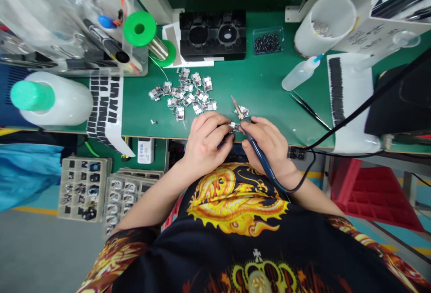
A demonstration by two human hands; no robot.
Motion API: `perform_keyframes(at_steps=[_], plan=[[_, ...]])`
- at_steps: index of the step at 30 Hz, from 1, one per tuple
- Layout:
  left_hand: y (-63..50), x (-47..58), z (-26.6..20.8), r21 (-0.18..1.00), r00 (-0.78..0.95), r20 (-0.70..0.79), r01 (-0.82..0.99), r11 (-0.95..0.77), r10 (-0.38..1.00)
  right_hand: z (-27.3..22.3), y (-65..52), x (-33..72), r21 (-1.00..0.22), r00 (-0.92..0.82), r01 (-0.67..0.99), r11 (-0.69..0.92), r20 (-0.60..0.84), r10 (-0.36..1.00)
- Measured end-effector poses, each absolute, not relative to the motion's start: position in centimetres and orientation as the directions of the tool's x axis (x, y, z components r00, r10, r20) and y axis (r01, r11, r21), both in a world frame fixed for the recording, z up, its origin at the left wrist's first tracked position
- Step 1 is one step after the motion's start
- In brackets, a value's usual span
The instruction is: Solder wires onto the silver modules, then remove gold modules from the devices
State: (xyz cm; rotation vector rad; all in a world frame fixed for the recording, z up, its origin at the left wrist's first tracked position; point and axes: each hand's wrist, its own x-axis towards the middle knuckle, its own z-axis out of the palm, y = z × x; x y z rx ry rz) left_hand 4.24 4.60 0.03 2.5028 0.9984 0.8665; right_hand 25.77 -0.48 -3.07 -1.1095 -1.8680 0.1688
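At the front edge of the green bench, my left hand (208, 141) has its thumb and fingers closed on a small silver circuit board (233, 126). In my right hand (269, 142) is a soldering iron (256, 149), gripped by its dark blue handle, its metal tip pointing away from me. My right fingertips are close beside the held board; whether they touch it I cannot tell. Another small board (244, 111) lies just beyond the iron. Farther left, a loose group of several similar boards (188, 93) is spread over the bench, with a strand of solder wire (163, 70) across some.
A solder spool (139, 28) with green flanges stands near a black two-round fixture (213, 36) and a tray of small black parts (268, 41). To the right are a dropper bottle (301, 73), tweezers (311, 111) and the iron's cable (357, 106). A white bottle (63, 99) stands left.
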Motion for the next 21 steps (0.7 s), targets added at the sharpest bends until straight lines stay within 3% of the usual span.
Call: perform_keyframes(at_steps=[9,14,21], plan=[[4.2,4.4,0.0,0.514,0.527,0.386,0.558,-0.651,0.757,-2.5,-0.5,25.9,-0.586,-0.148,0.561,0.585,0.624,0.768],[3.8,4.6,0.1,0.539,0.487,0.399,0.562,-0.628,0.777,-1.3,-1.1,26.6,-0.711,-0.012,0.445,0.544,0.603,0.798],[3.7,4.6,-0.1,0.552,0.463,0.392,0.573,-0.606,0.795,-1.2,-1.2,26.9,-0.738,0.106,0.292,0.608,0.657,0.746]])
